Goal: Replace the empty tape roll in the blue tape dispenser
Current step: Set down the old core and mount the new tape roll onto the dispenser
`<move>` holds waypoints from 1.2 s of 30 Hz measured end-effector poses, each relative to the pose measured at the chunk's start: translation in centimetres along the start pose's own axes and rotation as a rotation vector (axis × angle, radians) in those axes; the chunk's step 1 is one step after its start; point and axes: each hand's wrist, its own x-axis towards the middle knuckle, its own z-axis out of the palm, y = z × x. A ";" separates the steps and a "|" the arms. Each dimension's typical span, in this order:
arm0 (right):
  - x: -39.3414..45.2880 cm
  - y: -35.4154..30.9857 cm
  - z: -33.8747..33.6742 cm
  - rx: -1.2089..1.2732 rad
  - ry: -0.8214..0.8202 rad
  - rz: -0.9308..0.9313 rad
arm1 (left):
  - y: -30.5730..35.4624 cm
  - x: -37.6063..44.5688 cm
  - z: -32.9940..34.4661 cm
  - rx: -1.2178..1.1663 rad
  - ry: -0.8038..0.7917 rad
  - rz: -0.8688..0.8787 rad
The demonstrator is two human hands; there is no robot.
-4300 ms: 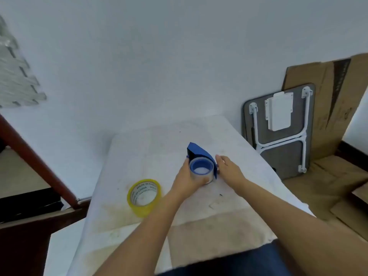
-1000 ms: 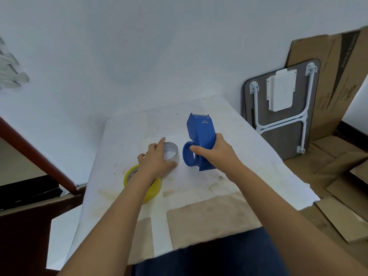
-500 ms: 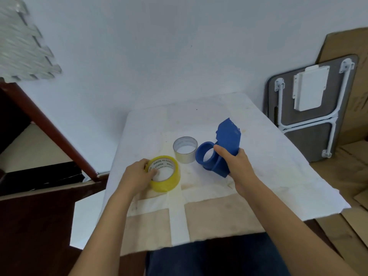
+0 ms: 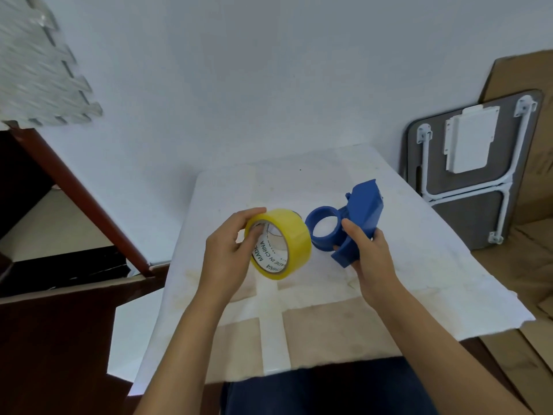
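Note:
My left hand (image 4: 227, 256) holds a full yellow tape roll (image 4: 291, 235) tilted on edge above the white table (image 4: 419, 265), thumb on its top and fingers in its core. Just right of it, my right hand (image 4: 371, 256) grips the blue tape dispenser (image 4: 362, 211) by its lower body. The dispenser's round blue hub (image 4: 311, 224) is bare and faces the yellow roll, a small gap apart. The empty grey core is mostly hidden behind the yellow roll.
A folded grey table with white legs (image 4: 466, 181) leans on the wall at the right, with cardboard (image 4: 532, 205) behind and below it. Dark wooden furniture (image 4: 59, 339) stands close on the left. Grey foam mat pieces (image 4: 39, 70) hang at upper left.
My left hand set the empty core down, took the yellow roll and lifted it off the table toward the dispenser's hub. My right hand raised and tilted the dispenser.

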 end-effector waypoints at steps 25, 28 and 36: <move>-1.2 -0.6 -1.8 -0.104 -0.357 0.039 | 4.3 0.6 4.0 0.316 -0.261 -0.205; -1.4 -0.9 -1.7 -0.098 -0.369 0.032 | 4.3 0.9 4.1 0.287 -0.307 -0.252; -1.2 -1.6 -1.4 -0.005 -0.310 0.070 | 3.6 1.2 3.4 -0.282 -0.349 -0.589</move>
